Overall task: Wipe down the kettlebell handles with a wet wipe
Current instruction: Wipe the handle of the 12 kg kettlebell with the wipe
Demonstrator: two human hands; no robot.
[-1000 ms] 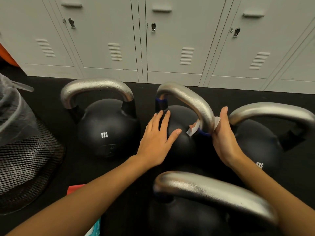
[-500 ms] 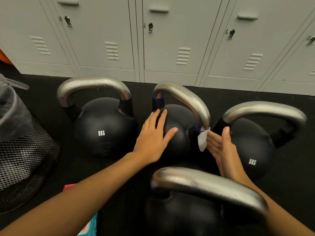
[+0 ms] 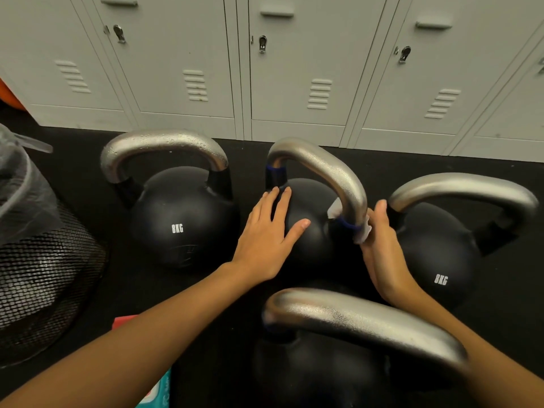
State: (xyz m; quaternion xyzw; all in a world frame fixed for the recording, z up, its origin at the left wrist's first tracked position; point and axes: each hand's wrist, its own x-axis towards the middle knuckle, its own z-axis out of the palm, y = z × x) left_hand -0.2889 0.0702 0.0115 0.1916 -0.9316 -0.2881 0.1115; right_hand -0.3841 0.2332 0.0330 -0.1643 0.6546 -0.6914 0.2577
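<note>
At the near foot of the middle kettlebell's handle (image 3: 329,172), right hand (image 3: 382,248) has the wet wipe (image 3: 361,232) wrapped round the steel and pinched there; left hand (image 3: 265,234) lies flat with straight fingers on that bell's black body, steadying it. Progress, best guess: far-left handle (image 3: 164,145) shows droplets so likely done, middle one in hand, the right (image 3: 462,187) and nearest (image 3: 362,322) handles look dry and probably remain. Well left of the grip, a mesh bin (image 3: 44,275) with a clear liner, contents unreadable; a wipe pack (image 3: 156,393) sits near the left forearm.
</note>
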